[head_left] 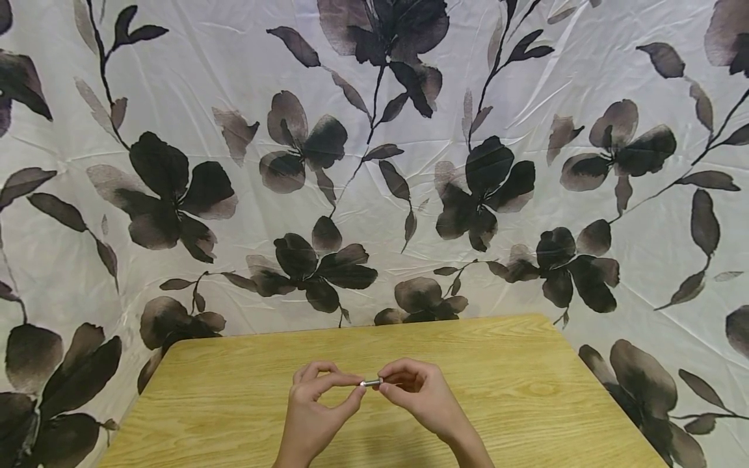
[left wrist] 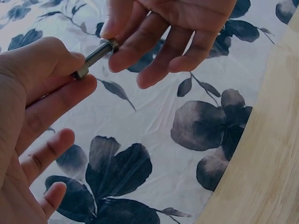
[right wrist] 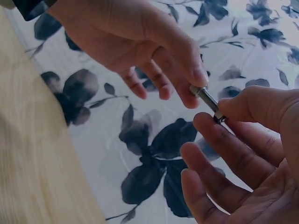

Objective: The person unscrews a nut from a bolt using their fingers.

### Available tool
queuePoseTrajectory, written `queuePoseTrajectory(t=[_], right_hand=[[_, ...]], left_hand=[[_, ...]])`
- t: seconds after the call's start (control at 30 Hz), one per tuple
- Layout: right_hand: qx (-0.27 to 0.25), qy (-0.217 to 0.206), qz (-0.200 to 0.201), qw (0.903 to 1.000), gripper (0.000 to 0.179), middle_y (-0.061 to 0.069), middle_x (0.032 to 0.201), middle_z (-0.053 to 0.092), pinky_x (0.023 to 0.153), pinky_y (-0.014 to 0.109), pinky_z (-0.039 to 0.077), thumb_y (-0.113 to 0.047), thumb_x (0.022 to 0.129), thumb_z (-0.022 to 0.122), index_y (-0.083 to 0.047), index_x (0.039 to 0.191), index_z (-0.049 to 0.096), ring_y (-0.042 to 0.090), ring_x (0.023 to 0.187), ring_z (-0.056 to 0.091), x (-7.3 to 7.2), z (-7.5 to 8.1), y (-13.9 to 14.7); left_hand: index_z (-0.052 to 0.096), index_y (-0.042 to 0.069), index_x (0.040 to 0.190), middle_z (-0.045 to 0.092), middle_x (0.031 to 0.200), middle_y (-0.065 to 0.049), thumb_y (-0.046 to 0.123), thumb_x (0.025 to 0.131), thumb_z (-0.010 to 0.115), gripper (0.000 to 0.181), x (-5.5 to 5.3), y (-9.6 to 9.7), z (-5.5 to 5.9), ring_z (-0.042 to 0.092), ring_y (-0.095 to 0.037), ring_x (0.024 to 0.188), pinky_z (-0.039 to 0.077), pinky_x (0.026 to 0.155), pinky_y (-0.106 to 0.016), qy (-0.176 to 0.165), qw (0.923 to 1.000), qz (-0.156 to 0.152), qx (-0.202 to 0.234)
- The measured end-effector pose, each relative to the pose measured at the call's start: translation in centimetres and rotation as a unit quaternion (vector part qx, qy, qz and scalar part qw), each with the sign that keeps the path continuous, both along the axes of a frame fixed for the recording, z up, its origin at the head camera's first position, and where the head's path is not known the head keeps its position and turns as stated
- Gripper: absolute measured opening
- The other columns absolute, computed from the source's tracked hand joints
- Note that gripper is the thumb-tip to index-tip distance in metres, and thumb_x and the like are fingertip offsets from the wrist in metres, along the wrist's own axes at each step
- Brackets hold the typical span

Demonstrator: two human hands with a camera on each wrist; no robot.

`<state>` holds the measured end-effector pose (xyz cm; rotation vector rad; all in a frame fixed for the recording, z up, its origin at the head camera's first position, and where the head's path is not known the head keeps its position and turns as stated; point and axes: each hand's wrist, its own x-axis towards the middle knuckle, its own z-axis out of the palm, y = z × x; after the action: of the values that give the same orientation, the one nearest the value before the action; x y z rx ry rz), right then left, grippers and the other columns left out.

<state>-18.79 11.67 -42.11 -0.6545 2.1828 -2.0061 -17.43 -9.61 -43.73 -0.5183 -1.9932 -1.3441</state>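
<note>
A small silvery bolt (head_left: 372, 383) spans the gap between both hands, above the table. My left hand (head_left: 316, 409) pinches one end between thumb and index finger. At the other end, the thumb and index finger of my right hand (head_left: 424, 400) pinch it. Bare thread of the bolt (left wrist: 97, 55) shows between the fingertips in the left wrist view, with a wider metal piece at each end. The right wrist view has the same bolt (right wrist: 209, 99) slanting down toward my right thumb. Fingertips partly hide both ends; which one is the head I cannot tell.
Below the hands lies a yellowish wood-grain table (head_left: 234, 370) with rounded far corners. A white cloth (head_left: 374, 195) printed with dark flowers hangs behind it and along its sides.
</note>
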Motion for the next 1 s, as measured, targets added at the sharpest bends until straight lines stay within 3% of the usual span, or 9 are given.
queuePoseTrajectory(t=[0.27,0.53,0.83,1.0], right_hand=[[-0.015,0.044,0.008,0.9989,0.019,0.024,0.109,0.072,0.087,0.033,0.059,-0.008,0.095,0.072,0.002,0.112,0.072,0.017,0.097,0.072,-0.17,-0.47,-0.01],[-0.036,0.072,0.02,0.9965,0.016,0.01,0.11,0.075,0.087,0.034,0.06,-0.007,0.096,0.071,-0.003,0.111,0.074,0.014,0.1,0.071,-0.2,-0.5,-0.11],[-0.069,0.144,0.033,0.9866,0.015,0.019,0.108,0.075,0.081,0.034,0.061,0.0,0.096,0.069,0.0,0.111,0.073,0.014,0.098,0.072,-0.34,-0.84,-0.18],[-0.058,0.144,0.024,0.9875,0.015,0.017,0.108,0.076,0.083,0.036,0.061,-0.002,0.096,0.07,-0.003,0.11,0.074,0.03,0.099,0.072,-0.18,-0.7,-0.19]], left_hand=[[0.081,0.034,0.083,0.063,0.085,0.018,0.005,0.071,0.093,0.034,0.32,-0.11,0.06,0.054,-0.01,0.091,0.034,0.093,-0.048,-0.068,0.9976,0.009,0.015],[0.081,0.035,0.083,0.063,0.085,0.017,0.014,0.077,0.092,0.025,0.64,0.0,0.75,0.054,-0.012,0.092,0.038,0.089,-0.045,-0.109,0.9936,0.015,0.024],[0.083,0.028,0.083,0.066,0.086,0.014,0.01,0.075,0.092,0.022,0.64,-0.15,0.77,0.056,-0.014,0.095,0.041,0.088,-0.041,-0.153,0.9868,0.004,0.052],[0.082,0.032,0.082,0.066,0.086,0.014,0.009,0.075,0.092,0.026,0.71,-0.11,0.85,0.057,-0.014,0.095,0.041,0.088,-0.041,-0.161,0.9853,0.001,0.058]])
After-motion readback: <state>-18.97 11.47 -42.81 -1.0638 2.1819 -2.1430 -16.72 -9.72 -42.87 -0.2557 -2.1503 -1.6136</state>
